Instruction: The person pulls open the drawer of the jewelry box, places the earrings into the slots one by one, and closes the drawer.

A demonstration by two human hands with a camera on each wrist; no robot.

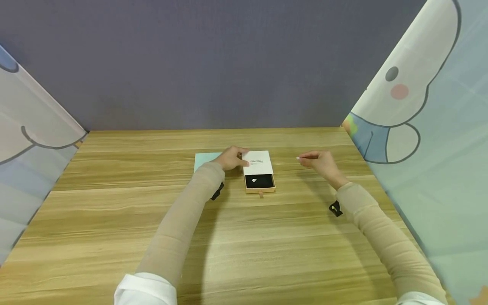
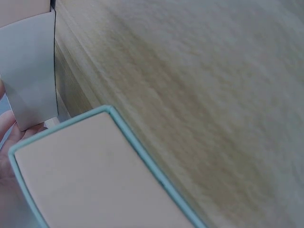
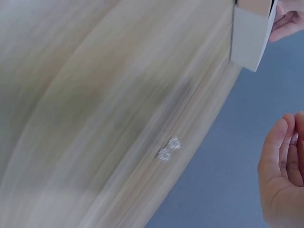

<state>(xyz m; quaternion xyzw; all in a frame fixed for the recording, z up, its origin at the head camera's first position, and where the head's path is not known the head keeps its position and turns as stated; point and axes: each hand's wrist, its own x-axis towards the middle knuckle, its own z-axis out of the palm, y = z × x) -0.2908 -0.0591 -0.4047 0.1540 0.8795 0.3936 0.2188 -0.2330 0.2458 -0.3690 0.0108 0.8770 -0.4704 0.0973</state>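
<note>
In the head view my left hand (image 1: 230,159) grips the left side of a white drawer-style jewellery box (image 1: 256,157) with black print. Its drawer (image 1: 259,190) is partly out towards me, and a small silvery flower-like piece (image 1: 254,180) lies on the black lining. The left wrist view shows fingers (image 2: 7,124) against the white box (image 2: 31,66). My right hand (image 1: 322,164) hovers right of the box, thumb and fingers loosely bent. A tiny sparkling jewellery piece (image 1: 298,158) shows at its fingertips; in the right wrist view this sparkling piece (image 3: 169,148) appears on the table, apart from the hand (image 3: 285,166).
A pale teal box part (image 1: 205,160) lies left of the white box, partly behind my left hand. Seen by the left wrist, this teal-rimmed panel (image 2: 99,175) fills the lower foreground. The wooden table (image 1: 244,245) ends at a dark wall (image 1: 213,67), with printed cartoon sheets at both sides.
</note>
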